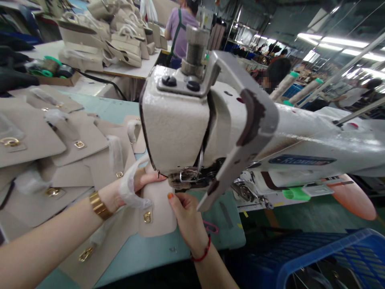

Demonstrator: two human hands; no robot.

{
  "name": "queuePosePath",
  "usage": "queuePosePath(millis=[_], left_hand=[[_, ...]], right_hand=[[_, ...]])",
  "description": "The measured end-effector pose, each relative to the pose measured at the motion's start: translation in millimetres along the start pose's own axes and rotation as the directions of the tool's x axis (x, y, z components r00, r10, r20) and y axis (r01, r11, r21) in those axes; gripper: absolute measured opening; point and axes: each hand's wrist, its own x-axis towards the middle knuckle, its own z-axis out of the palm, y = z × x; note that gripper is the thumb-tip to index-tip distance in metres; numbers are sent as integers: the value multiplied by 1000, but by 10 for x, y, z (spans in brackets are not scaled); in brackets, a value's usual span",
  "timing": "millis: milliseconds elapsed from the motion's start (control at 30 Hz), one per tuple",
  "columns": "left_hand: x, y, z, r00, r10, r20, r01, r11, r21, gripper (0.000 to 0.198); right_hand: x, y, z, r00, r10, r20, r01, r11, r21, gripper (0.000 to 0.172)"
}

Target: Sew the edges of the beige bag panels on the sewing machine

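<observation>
A beige leather flap (158,212) with a small gold clasp lies under the head of a white sewing machine (177,120). My left hand (136,184), with clear plastic wrap over its back and a gold bangle on the wrist, presses the flap's upper left side beside the needle area. My right hand (186,216), with a red cord bracelet, pinches the flap's right edge just below the presser foot (188,178). The needle itself is hidden behind the machine head.
Several beige leather pieces (45,144) with gold clasps are stacked on the pale green table at left. Finished beige bags (120,40) sit on a far table. A blue plastic crate (325,257) is at lower right. Other people work in the background.
</observation>
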Motion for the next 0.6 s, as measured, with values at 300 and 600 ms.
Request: queuePosePath(millis=[300,600], left_hand=[[19,-49,-42,1000,1,-11,-1,999,-36,19],[68,-111,-20,988,61,-145,-73,994,-80,14]], right_hand=[[-12,8,5,1000,-18,5,18,999,-30,39],[21,58,-35,999,-40,20,41,996,-74,39]])
